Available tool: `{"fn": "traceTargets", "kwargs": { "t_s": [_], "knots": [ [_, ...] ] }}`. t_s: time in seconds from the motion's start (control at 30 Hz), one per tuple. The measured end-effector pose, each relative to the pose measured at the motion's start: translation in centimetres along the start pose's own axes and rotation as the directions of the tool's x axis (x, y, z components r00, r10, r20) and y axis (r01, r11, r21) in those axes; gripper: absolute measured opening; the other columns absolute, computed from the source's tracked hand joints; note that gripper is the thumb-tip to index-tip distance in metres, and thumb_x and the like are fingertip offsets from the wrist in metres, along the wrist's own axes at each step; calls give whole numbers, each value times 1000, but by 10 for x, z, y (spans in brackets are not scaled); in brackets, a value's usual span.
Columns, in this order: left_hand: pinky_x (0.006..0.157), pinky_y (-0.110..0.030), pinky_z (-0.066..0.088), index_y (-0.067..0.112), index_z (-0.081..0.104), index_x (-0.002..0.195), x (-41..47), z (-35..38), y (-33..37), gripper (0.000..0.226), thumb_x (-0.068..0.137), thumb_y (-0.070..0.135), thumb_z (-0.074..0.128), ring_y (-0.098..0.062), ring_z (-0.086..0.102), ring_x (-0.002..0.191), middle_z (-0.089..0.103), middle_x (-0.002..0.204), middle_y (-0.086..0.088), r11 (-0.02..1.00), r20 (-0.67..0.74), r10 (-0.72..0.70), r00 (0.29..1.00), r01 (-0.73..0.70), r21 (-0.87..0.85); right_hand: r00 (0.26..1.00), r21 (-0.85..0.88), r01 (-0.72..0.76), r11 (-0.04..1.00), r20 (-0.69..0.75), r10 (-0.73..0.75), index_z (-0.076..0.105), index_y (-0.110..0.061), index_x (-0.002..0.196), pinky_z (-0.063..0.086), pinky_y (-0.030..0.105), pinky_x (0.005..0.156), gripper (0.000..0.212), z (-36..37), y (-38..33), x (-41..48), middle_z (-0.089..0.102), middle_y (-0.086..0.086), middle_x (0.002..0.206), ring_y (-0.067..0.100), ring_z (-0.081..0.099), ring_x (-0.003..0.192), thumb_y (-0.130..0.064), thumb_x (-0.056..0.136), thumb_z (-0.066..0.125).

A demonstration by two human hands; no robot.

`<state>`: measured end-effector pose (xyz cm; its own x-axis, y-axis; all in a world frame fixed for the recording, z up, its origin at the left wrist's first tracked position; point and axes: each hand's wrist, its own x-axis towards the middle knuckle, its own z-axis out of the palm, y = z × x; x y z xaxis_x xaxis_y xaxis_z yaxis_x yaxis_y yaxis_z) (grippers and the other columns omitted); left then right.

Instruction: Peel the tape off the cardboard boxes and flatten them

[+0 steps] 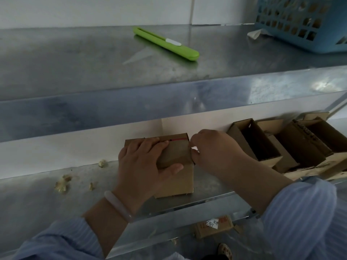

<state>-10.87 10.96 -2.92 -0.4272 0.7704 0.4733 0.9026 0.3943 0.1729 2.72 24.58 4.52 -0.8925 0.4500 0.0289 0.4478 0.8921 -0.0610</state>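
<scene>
Cardboard, brown and closed: one small cardboard box (176,166) is seen in the head view, standing on the lower steel shelf (37,203) near its front edge, roughly mid-frame. A thin red line (178,139) is noted across the far part of its top. The left hand (142,162) is laid on the box, fingers stretched flat over the top and thumb extended along the front face, so the box is pressed down rather than clasped. The right hand (216,149) is held at the box's upper right edge with fingers curled; thumb and fingertip are pinched on a small pale glossy sliver, apparently tape (194,148), though it is too small to be made out with certainty. A pale bracelet (118,205) is worn on the left wrist, and light blue striped sleeves cover both forearms. Several opened boxes (262,143) are ranged on the same shelf, to the right of the hands. Crumpled yellowish scraps (62,182) are scattered on the shelf to the left. On the upper shelf (75,62) a green utility knife (166,44) is lying flat, and a blue basket (304,25) is set at the far right. Below the lower shelf a labelled box (214,226) is seen on the floor.
</scene>
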Motion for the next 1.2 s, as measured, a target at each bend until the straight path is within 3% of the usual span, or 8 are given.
{"fn": "traceTargets", "kwargs": {
  "t_s": [0.2,0.33,0.6,0.73,0.83,0.9,1.0,1.2],
  "knots": [
    [88,-40,42,30,68,114,-2,-1,2,77,76,85,29,-23,55,108,64,119,7,1000,11,3,1000,-4,17,997,-50,53,997,50,-50,49,-17,86,36,28,64,10,-3,-1,3,34,-4,74,20,45,74,-19,95,48],
    [88,-40,42,29,68,113,-3,-1,4,76,77,85,31,-24,55,108,64,118,6,1000,4,16,1000,-16,12,985,-78,137,987,113,-128,44,-21,83,46,32,69,13,-5,3,5,30,-6,72,19,48,74,-16,95,48],
    [90,-39,39,30,68,113,-1,-1,12,76,77,85,31,-23,57,108,64,117,6,998,28,60,998,-61,32,960,-245,274,930,130,-248,52,-11,102,38,32,67,11,2,12,7,45,3,88,19,39,75,-11,95,44],
    [91,-39,38,30,67,114,-1,-2,12,77,77,86,30,-22,56,108,63,118,7,997,36,72,997,-73,37,975,-26,218,976,44,-216,56,-14,101,43,29,72,13,11,32,8,52,-1,93,15,53,81,-21,99,46],
    [91,-40,39,30,67,116,-1,-2,6,78,78,86,27,-22,54,110,63,119,6,997,38,69,997,-70,26,991,287,128,949,3,-135,68,-25,101,44,13,77,13,11,42,4,61,-10,99,3,57,88,-33,91,65],
    [91,-41,39,30,66,116,-1,-3,3,78,78,86,27,-23,54,111,62,120,6,997,35,71,997,-72,15,995,361,93,928,-10,-96,71,-32,99,45,9,78,17,10,44,1,61,-16,100,0,57,90,-39,83,73],
    [90,-40,40,29,67,116,-1,-3,3,78,78,85,29,-23,55,109,63,119,5,997,22,77,997,-78,8,995,288,99,952,-1,-103,74,-30,99,39,7,82,16,5,41,5,63,-14,103,-1,53,90,-36,84,73],
    [90,-39,39,30,67,116,0,-2,5,77,77,86,30,-22,54,110,63,120,6,996,44,77,996,-79,31,977,-6,201,980,77,-200,68,-28,114,40,26,97,25,-9,29,9,60,-8,118,10,56,109,-37,96,53]
  ]
}}
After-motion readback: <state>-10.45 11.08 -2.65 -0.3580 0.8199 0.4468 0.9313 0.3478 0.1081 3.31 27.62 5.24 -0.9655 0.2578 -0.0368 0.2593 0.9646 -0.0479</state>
